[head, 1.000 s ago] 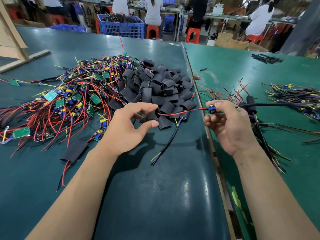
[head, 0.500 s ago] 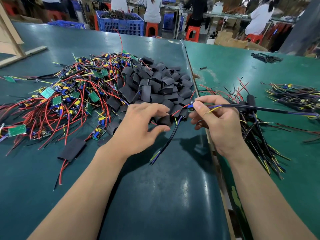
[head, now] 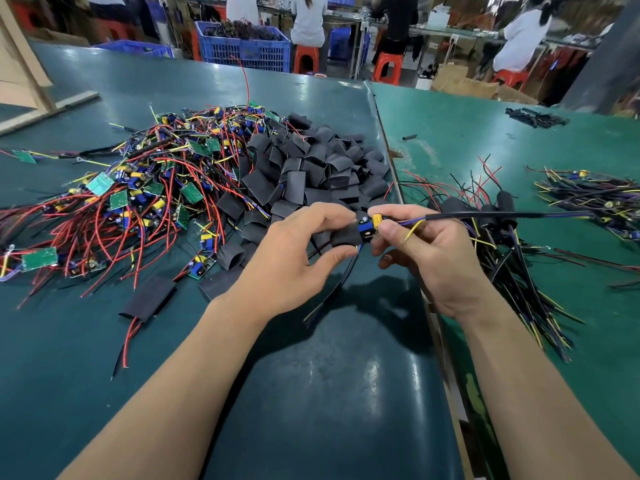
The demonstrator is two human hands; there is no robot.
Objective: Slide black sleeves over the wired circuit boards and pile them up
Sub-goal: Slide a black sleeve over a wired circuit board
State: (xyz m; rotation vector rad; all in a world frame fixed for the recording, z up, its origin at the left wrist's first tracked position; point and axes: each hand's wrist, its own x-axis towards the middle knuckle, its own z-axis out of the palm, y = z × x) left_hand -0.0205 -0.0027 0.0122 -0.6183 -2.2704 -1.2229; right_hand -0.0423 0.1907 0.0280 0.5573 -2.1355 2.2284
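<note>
Right at the seam [head: 398, 188] where the two green tables [head: 311, 393] meet, both hands work above the surface. The left hand [head: 294, 268] pinches a black sleeve [head: 344, 239] between thumb and fingers; the right hand [head: 429, 258] grips a wired circuit board [head: 367, 229] whose blue and yellow parts sit at the sleeve's mouth, its black cable running off to the right. Just beyond lies the heap of loose sleeves [head: 311, 174], with tangled bare boards [head: 138, 202] to its left. Sleeved pieces [head: 498, 216] lie piled to the right, near the hands. Bare tabletop stretches between the forearms toward the near edge.
</note>
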